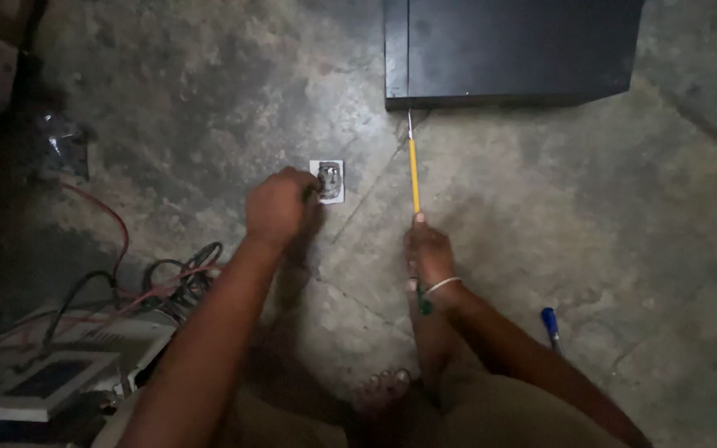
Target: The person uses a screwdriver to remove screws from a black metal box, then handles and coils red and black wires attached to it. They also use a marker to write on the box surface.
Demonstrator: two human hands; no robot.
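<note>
The left hand is closed on a small grey metal part resting on a white square plate on the concrete floor. The right hand pinches the near end of a yellow-handled screwdriver, whose tip reaches the near edge of a black case, still shut. Both arms stretch forward, wrists low. A blue pen lies near the right forearm.

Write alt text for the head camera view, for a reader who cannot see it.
Seen from above, a person's left hand touches a small square white-framed metal part on a stained concrete floor, while the right hand holds a yellow-handled screwdriver pointed toward a black flat box. Tangled red and black wires lie left.
</note>
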